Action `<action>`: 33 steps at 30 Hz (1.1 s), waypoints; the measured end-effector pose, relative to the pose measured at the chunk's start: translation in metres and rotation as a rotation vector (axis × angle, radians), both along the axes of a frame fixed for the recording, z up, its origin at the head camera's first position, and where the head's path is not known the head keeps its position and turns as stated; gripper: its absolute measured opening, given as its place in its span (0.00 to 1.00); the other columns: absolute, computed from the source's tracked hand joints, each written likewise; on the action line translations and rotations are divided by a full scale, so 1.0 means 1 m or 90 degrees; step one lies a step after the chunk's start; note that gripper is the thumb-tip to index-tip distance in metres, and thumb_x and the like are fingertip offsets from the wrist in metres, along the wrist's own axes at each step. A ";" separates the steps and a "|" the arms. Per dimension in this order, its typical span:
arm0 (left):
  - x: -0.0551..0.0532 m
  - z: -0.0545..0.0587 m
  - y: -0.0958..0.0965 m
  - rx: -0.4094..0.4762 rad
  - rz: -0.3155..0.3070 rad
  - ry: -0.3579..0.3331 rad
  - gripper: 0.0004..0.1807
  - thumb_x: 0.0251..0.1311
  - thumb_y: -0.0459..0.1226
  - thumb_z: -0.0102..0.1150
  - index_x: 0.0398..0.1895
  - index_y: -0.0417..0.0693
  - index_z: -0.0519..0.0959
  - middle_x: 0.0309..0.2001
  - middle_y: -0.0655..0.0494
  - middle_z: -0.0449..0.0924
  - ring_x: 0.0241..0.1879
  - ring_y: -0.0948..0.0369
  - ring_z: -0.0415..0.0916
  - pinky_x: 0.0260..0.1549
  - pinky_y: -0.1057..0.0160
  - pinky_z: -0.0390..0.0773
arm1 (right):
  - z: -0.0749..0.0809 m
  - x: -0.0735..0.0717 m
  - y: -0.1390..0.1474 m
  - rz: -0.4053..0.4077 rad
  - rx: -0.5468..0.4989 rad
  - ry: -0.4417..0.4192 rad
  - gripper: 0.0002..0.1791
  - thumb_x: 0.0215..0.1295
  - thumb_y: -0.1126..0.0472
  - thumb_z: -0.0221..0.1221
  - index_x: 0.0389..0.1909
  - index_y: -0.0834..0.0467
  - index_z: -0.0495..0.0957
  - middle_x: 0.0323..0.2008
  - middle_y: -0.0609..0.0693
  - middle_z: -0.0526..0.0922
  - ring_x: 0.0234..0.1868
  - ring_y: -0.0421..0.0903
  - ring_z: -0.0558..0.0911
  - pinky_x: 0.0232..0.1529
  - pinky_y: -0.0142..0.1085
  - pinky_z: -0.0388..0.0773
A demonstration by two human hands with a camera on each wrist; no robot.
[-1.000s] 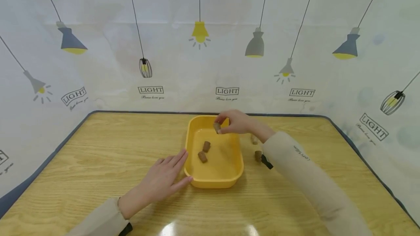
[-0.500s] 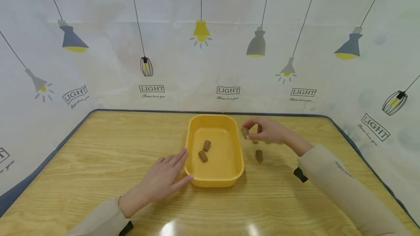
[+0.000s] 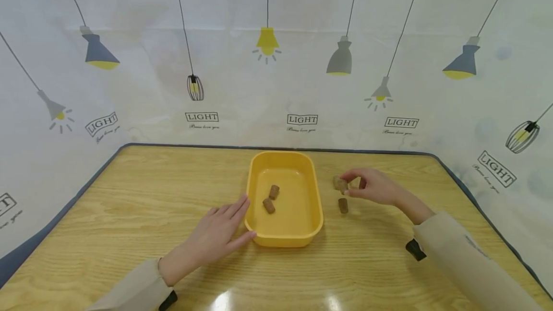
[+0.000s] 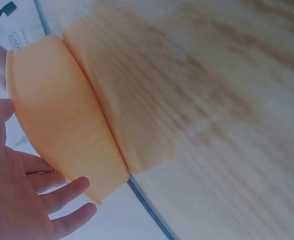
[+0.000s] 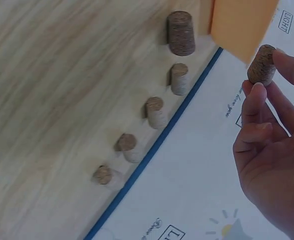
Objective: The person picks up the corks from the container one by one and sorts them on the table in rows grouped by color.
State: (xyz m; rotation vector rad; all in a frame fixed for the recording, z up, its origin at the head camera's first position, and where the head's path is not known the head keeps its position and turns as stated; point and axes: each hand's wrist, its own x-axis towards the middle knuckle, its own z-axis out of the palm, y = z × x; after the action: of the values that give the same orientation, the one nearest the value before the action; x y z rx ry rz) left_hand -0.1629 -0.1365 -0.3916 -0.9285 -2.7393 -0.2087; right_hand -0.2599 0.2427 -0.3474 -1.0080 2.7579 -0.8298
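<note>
My right hand [image 3: 377, 188] pinches a brown cork [image 5: 262, 65] between thumb and fingertips, to the right of the yellow plastic tray [image 3: 282, 242]. Two corks [image 3: 269, 206] lie on their sides inside the tray, close together. On the table below the held cork is another brown cork [image 3: 343, 205], and a paler one [image 3: 336, 182] shows partly behind the fingers. My left hand [image 3: 211, 238] has its fingers extended, touching the tray's left side at the rim; in the left wrist view the tray wall [image 4: 66, 115] stands beside the fingers.
In the right wrist view several corks stand in a row, among them a pale-sided one [image 5: 156, 112]; the hand hides most of them from the head view. The wooden table [image 3: 173, 176] ends at a dark blue edge against a wall covering [image 3: 242, 90] printed with lamps.
My right hand has moved from over the tray out to the right and slightly nearer, carrying the cork. The left hand and the two corks inside the tray stay in place.
</note>
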 end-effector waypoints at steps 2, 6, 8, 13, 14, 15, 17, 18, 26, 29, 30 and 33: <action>0.000 0.000 0.000 -0.002 0.001 -0.001 0.39 0.60 0.60 0.36 0.64 0.39 0.57 0.63 0.47 0.56 0.55 0.53 0.63 0.46 0.50 0.65 | -0.004 0.001 0.005 -0.004 -0.003 0.006 0.22 0.56 0.59 0.59 0.50 0.64 0.72 0.41 0.54 0.77 0.23 0.40 0.72 0.27 0.35 0.71; 0.000 0.001 0.001 -0.006 0.004 -0.002 0.39 0.60 0.59 0.36 0.64 0.39 0.57 0.63 0.47 0.55 0.55 0.53 0.63 0.47 0.50 0.65 | -0.014 0.005 0.017 -0.008 -0.009 0.019 0.22 0.56 0.60 0.59 0.51 0.65 0.71 0.42 0.55 0.77 0.25 0.39 0.73 0.28 0.34 0.71; 0.000 0.001 0.001 -0.007 0.004 -0.004 0.39 0.60 0.59 0.36 0.64 0.38 0.58 0.63 0.47 0.55 0.55 0.53 0.63 0.47 0.50 0.65 | -0.020 0.007 0.021 -0.011 -0.017 0.019 0.22 0.56 0.60 0.59 0.51 0.65 0.71 0.42 0.56 0.77 0.27 0.40 0.74 0.29 0.34 0.72; 0.001 0.002 0.001 -0.007 0.003 -0.008 0.39 0.60 0.59 0.36 0.64 0.38 0.57 0.63 0.46 0.55 0.55 0.52 0.63 0.47 0.50 0.65 | -0.033 0.013 0.033 -0.028 -0.034 0.006 0.22 0.57 0.60 0.59 0.51 0.66 0.71 0.42 0.58 0.76 0.24 0.40 0.71 0.25 0.34 0.70; 0.001 0.002 0.001 -0.007 0.003 -0.009 0.39 0.60 0.59 0.36 0.64 0.38 0.57 0.63 0.46 0.55 0.55 0.52 0.63 0.47 0.50 0.65 | -0.036 0.014 0.035 -0.035 -0.033 -0.001 0.22 0.57 0.60 0.59 0.51 0.67 0.71 0.42 0.58 0.75 0.23 0.39 0.70 0.24 0.33 0.69; 0.001 0.002 0.001 -0.007 0.002 -0.009 0.39 0.60 0.59 0.36 0.64 0.38 0.57 0.63 0.46 0.55 0.55 0.52 0.63 0.47 0.50 0.65 | -0.039 0.015 0.036 -0.042 -0.036 -0.011 0.22 0.57 0.60 0.59 0.51 0.67 0.70 0.42 0.58 0.75 0.22 0.39 0.69 0.22 0.33 0.68; 0.001 0.002 0.001 -0.008 0.002 -0.008 0.39 0.60 0.59 0.36 0.64 0.38 0.57 0.63 0.46 0.55 0.55 0.52 0.63 0.47 0.50 0.65 | -0.043 0.016 0.038 -0.058 -0.038 -0.033 0.23 0.57 0.60 0.59 0.51 0.67 0.70 0.43 0.59 0.75 0.19 0.39 0.68 0.20 0.33 0.67; 0.001 0.002 0.001 -0.008 0.002 -0.008 0.39 0.60 0.59 0.36 0.64 0.38 0.57 0.63 0.46 0.55 0.55 0.52 0.63 0.47 0.50 0.65 | -0.045 0.017 0.039 -0.066 -0.040 -0.040 0.23 0.57 0.60 0.59 0.51 0.68 0.70 0.43 0.59 0.75 0.18 0.38 0.67 0.19 0.32 0.66; 0.000 0.002 0.001 -0.009 0.002 -0.009 0.39 0.60 0.59 0.36 0.64 0.38 0.57 0.64 0.46 0.55 0.55 0.52 0.63 0.48 0.50 0.64 | -0.051 0.019 0.040 -0.078 -0.036 -0.046 0.22 0.56 0.61 0.59 0.50 0.68 0.70 0.43 0.62 0.75 0.16 0.37 0.66 0.18 0.33 0.66; 0.001 0.002 0.001 -0.008 0.002 -0.009 0.39 0.60 0.59 0.35 0.64 0.38 0.58 0.63 0.46 0.55 0.55 0.52 0.63 0.47 0.50 0.64 | -0.053 0.019 0.040 -0.080 -0.036 -0.048 0.22 0.56 0.61 0.59 0.50 0.68 0.70 0.43 0.61 0.74 0.16 0.38 0.66 0.19 0.33 0.67; 0.000 0.002 0.001 -0.008 0.002 -0.008 0.39 0.60 0.59 0.35 0.63 0.38 0.58 0.63 0.46 0.55 0.55 0.52 0.63 0.47 0.50 0.65 | -0.055 0.019 0.040 -0.080 -0.036 -0.047 0.23 0.56 0.61 0.59 0.50 0.69 0.70 0.43 0.61 0.74 0.16 0.38 0.66 0.19 0.33 0.67; 0.000 0.002 0.001 -0.008 0.002 -0.007 0.39 0.60 0.60 0.35 0.63 0.38 0.58 0.63 0.46 0.55 0.55 0.52 0.64 0.47 0.50 0.65 | -0.058 0.018 0.041 -0.083 -0.033 -0.046 0.22 0.56 0.61 0.59 0.50 0.69 0.70 0.42 0.61 0.74 0.17 0.38 0.67 0.19 0.33 0.67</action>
State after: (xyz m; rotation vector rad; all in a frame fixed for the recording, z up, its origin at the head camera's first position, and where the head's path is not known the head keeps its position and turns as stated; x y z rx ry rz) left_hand -0.1625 -0.1357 -0.3898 -0.9286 -2.7546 -0.1962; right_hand -0.2420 0.2835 -0.4051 -0.7958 2.7779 -0.9414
